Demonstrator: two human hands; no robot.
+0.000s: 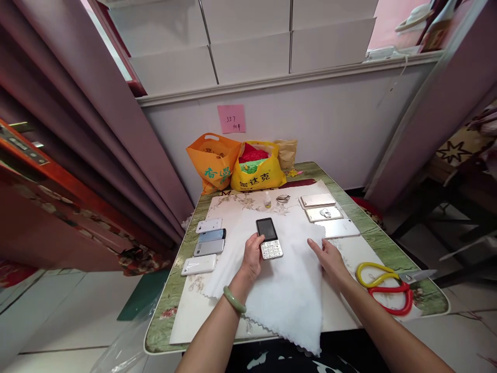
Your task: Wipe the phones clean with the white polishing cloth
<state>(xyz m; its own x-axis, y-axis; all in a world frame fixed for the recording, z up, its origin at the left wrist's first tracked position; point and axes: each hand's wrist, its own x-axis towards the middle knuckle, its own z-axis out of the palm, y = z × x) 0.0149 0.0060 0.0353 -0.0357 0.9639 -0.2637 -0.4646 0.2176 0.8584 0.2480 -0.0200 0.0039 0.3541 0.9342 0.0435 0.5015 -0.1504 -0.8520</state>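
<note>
My left hand [253, 255] grips a keypad phone [271, 238] with a dark screen and pale keys, thumb along its left side. The phone is above a white cloth [285, 298] with scalloped edges, spread over the table's middle and hanging past its front edge. At the cloth's right edge is my right hand [330, 259], thumb over the cloth and the other fingers partly hidden at its edge. A white phone [339, 228] lies just beyond this hand, beneath the cloth's corner. Scissors [388, 285] with yellow and red handles lie farther right.
Several phones [209, 235] lie in a column at left; more phones [317, 201] lie at right. A small bottle [267, 199] and glasses [283, 198] are near the back. Behind them stand an orange bag [213, 160], a yellow bag [260, 178] and a brown paper bag [286, 154].
</note>
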